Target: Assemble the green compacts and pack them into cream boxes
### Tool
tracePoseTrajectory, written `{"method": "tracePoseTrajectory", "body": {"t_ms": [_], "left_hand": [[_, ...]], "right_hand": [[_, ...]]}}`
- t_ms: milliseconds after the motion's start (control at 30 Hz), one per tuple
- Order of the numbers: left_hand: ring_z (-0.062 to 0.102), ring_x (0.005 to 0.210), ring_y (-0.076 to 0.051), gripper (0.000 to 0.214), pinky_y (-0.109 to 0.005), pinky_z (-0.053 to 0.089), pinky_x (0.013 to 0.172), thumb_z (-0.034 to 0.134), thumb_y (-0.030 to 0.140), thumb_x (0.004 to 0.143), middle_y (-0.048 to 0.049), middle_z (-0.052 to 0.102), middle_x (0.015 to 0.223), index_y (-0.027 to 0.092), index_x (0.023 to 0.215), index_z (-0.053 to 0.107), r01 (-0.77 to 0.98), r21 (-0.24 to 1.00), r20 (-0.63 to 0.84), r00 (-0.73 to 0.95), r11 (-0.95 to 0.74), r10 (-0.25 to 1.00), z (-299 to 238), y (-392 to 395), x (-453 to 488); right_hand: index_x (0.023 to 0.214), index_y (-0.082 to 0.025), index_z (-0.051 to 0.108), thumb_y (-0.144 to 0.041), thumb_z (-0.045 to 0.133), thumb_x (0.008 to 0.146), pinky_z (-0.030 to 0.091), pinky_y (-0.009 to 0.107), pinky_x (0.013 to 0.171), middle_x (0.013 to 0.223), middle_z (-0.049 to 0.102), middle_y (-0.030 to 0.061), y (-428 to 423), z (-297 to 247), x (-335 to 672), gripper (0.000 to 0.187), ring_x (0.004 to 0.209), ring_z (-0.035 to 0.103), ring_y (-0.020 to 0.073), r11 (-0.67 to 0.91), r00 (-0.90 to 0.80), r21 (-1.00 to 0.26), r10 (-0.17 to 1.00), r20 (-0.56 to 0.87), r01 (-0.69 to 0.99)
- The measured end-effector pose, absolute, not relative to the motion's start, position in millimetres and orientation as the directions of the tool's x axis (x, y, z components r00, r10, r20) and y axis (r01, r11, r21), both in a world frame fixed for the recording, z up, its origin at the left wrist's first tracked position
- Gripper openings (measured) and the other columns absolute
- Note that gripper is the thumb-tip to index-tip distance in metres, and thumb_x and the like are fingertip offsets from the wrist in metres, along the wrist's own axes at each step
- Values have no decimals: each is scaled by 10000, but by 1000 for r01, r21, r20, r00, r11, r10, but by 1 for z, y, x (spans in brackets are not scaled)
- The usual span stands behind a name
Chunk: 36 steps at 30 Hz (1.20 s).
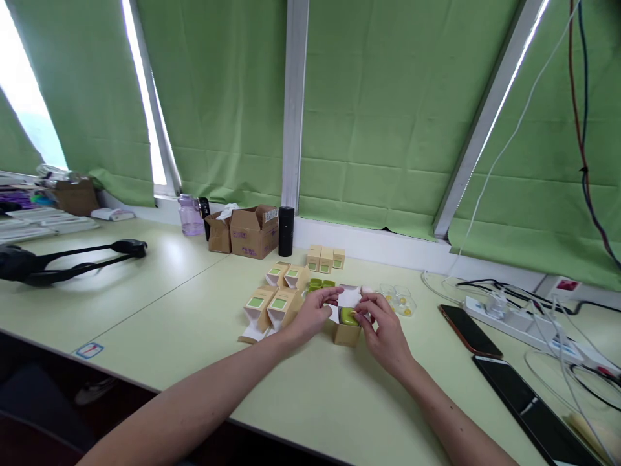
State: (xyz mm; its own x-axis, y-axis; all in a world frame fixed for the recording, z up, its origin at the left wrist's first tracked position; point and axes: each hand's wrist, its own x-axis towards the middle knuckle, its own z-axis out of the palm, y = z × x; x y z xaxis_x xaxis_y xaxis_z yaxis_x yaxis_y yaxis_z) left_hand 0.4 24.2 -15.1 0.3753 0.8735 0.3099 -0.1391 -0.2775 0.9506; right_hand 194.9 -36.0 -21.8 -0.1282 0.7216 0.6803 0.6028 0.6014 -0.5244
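Note:
A small kraft cardboard box [347,335] stands upright between my hands with its white-lined flaps raised. A glossy green, rounded-square object [348,316] sits in the box's opening. My right hand [387,329] is closed at the opening's right side, thumb and fingertips on the green object's edge. At the left side is my left hand [314,315], fingers stretched toward the raised flap and thumb apart beside a side flap. Whether its fingertips touch the flap is unclear. Just behind are more green pieces [321,283], partly hidden by my left hand.
Several similar boxes with open flaps [268,301] stand to the left, and closed ones [326,260] behind. Clear plastic cups [400,301] with yellow bits lie right. Phone [469,330], tablet [531,408] and power strip [521,323] occupy the right; cartons [253,233] and a black cylinder [286,232] the back.

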Motion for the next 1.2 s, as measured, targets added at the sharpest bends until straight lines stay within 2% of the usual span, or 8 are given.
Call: {"method": "tracePoseTrajectory", "body": {"t_ms": [133, 333, 500, 767, 1067, 1200], "left_hand": [[627, 1143, -249, 680, -420, 486, 1044, 491, 3, 612, -144, 707, 1202, 115, 1252, 694, -129, 954, 301, 374, -272, 877, -18, 26, 1], [626, 1158, -253, 686, -422, 484, 1050, 487, -8, 621, -142, 709, 1189, 118, 1265, 689, -130, 955, 298, 382, -268, 875, -19, 27, 0], [624, 1169, -250, 679, -422, 475, 1066, 493, -9, 629, -133, 713, 1185, 129, 1264, 691, -145, 952, 306, 388, -270, 869, -19, 27, 0], [629, 1150, -253, 679, -420, 488, 1037, 489, -1, 613, -141, 705, 1194, 125, 1248, 692, -148, 954, 298, 382, -261, 875, -20, 28, 0], [641, 1107, -235, 664, -384, 495, 997, 489, 16, 617, -137, 707, 1196, 121, 1241, 692, -175, 957, 283, 391, -231, 876, -17, 26, 0], [637, 1108, -232, 639, -372, 494, 987, 497, 28, 627, -130, 714, 1173, 129, 1221, 708, -181, 959, 275, 392, -220, 878, -16, 25, 0]], "right_hand": [[895, -231, 707, -324, 584, 975, 519, 344, 697, 1027, 588, 82, -33, -25, 194, 174, 814, 589, 202, 597, -83, -558, 721, 687, 576], [874, -230, 755, -350, 622, 949, 523, 348, 663, 973, 585, 78, -32, -24, 193, 194, 779, 572, 203, 581, -50, -603, 742, 669, 546], [875, -229, 765, -356, 614, 948, 519, 344, 628, 974, 579, 90, -32, -25, 193, 210, 799, 565, 215, 578, -51, -614, 749, 660, 538], [887, -229, 762, -319, 607, 950, 528, 373, 719, 988, 569, 85, -33, -24, 192, 190, 842, 567, 222, 571, -53, -615, 755, 654, 544], [873, -227, 721, -362, 565, 975, 541, 382, 719, 1007, 606, 89, -31, -25, 193, 229, 815, 592, 217, 572, -38, -609, 745, 666, 549], [927, -234, 706, -375, 523, 996, 556, 387, 746, 1028, 624, 95, -32, -23, 194, 241, 904, 615, 237, 560, 5, -636, 749, 663, 531]]}}
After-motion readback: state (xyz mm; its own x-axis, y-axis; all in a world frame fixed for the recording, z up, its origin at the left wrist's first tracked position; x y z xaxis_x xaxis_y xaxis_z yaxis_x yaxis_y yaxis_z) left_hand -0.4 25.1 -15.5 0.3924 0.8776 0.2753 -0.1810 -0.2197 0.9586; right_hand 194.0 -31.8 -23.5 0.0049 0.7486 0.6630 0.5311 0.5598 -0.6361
